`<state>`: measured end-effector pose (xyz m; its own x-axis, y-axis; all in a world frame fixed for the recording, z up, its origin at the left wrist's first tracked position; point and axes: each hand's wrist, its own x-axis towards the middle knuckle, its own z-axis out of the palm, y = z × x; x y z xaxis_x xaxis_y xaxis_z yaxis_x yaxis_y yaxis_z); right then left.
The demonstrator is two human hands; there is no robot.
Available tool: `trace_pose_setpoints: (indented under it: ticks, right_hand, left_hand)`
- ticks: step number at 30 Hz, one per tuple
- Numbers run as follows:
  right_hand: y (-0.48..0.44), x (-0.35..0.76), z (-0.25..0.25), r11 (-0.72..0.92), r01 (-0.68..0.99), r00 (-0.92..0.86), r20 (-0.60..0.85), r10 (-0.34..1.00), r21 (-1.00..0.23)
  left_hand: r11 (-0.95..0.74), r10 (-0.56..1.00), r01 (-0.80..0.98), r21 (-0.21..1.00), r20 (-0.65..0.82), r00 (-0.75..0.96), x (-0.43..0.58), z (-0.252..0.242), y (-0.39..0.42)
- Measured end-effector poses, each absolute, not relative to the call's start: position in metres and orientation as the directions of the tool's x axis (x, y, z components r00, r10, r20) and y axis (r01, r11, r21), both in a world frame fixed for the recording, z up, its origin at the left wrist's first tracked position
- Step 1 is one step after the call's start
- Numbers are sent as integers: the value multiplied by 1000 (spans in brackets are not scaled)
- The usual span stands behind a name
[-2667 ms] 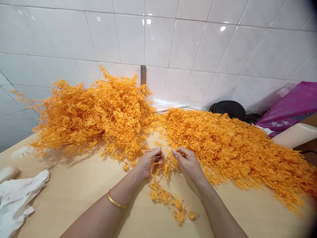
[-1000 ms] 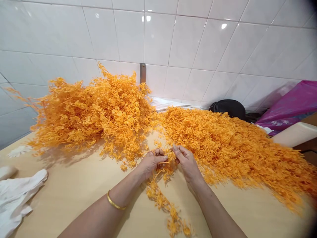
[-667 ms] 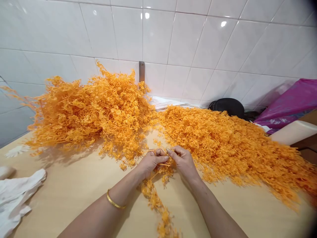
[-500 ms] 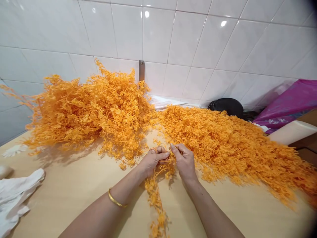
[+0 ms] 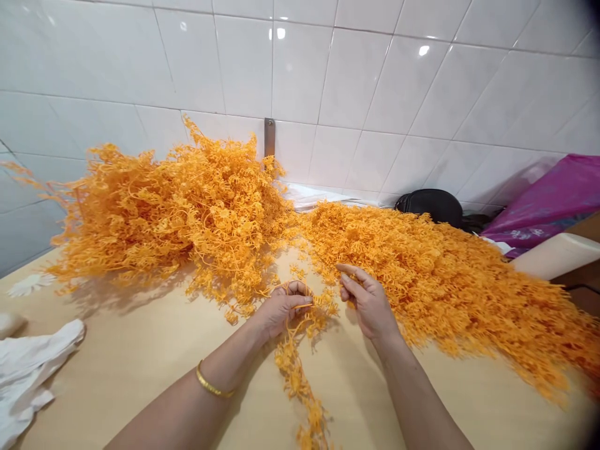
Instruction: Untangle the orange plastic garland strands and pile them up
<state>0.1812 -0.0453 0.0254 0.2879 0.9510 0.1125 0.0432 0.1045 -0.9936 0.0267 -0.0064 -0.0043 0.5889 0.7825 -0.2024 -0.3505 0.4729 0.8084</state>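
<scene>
My left hand [image 5: 284, 309] is closed, pinching the thin stem of an orange plastic flower spray [image 5: 288, 359] between thumb and fingers. Some of its small orange blossoms stick out past the fingertips toward the right. The rest trails down over the table toward me. A little to the right, my right hand [image 5: 368, 303] hovers apart from the spray, its index finger stretched out and the thumb just below. The other fingers are partly curled and half hidden; a bit of orange shows under them, and I cannot tell whether they touch it.
A tall heap of orange sprays [image 5: 173, 219] stands at the left, and a long low pile [image 5: 435, 269] spreads to the right. White cloth [image 5: 32, 369] lies at the left edge. Near the tiled wall are a black case [image 5: 431, 206], a purple bag [image 5: 553, 200] and a cream-coloured bottle [image 5: 557, 256].
My right hand has drawn away to the right from the spray and its fingers have parted. My left hand has shifted slightly left and keeps its hold.
</scene>
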Motion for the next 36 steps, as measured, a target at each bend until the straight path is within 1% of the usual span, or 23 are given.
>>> trace_pose_setpoints:
  ticks: [2, 5, 6, 8, 10, 12, 15, 17, 19, 21, 27, 29, 31, 32, 34, 36]
  right_hand:
    - [-47, 181, 27, 73, 119, 196, 95, 976, -990]
    - [-50, 178, 31, 70, 280, 49, 87, 995, -958]
    - [-51, 176, 31, 80, 315, -10, 81, 997, -946]
    - [-51, 173, 30, 110, 332, -90, 84, 992, -937]
    - [-51, 170, 28, 135, 298, -73, 118, 990, -945]
    - [-49, 170, 25, 132, 229, 6, 137, 991, -964]
    - [-46, 171, 22, 95, 117, 70, 104, 992, -989]
    - [-45, 173, 20, 64, 101, 57, 70, 996, -993]
    - [-45, 175, 19, 47, 132, 25, 51, 998, -990]
    - [-45, 176, 19, 57, 183, 18, 62, 998, -981]
    - [-44, 168, 18, 158, 396, -5, 170, 985, -905]
    - [-44, 165, 16, 162, 447, 82, 221, 972, -880]
    - [-43, 167, 14, 146, 476, 216, 276, 937, -868]
    - [-42, 170, 13, 136, 465, 295, 298, 908, -875]
    - [-40, 182, 15, 129, 354, 491, 301, 818, -926]
    - [-39, 196, 18, 170, 166, 653, 237, 719, -971]
  left_hand:
    - [441, 798, -340, 831, -190, 572, 28, -4, -7]
    - [399, 826, -334, 854, -176, 536, 30, -3, -9]
    - [389, 834, -336, 858, -174, 523, 30, -3, -10]
    - [379, 847, -345, 859, -171, 503, 32, -4, -10]
    - [374, 849, -346, 860, -168, 501, 32, -5, -10]
    - [373, 844, -331, 867, -168, 510, 33, -6, -9]
    - [375, 832, -306, 875, -173, 527, 32, -5, -9]
    - [389, 840, -311, 867, -195, 506, 32, -3, -9]
    - [402, 852, -325, 856, -220, 475, 31, -1, -9]
    - [398, 855, -329, 856, -217, 471, 31, 0, -10]
    - [331, 855, -294, 897, -153, 496, 33, -1, -13]
    - [332, 851, -284, 899, -155, 502, 33, -1, -14]
    - [349, 841, -277, 895, -168, 514, 32, -1, -15]
    - [359, 833, -269, 894, -176, 525, 31, -1, -15]
    - [371, 814, -242, 896, -189, 549, 29, -2, -15]
    - [369, 808, -234, 900, -185, 560, 27, -3, -15]
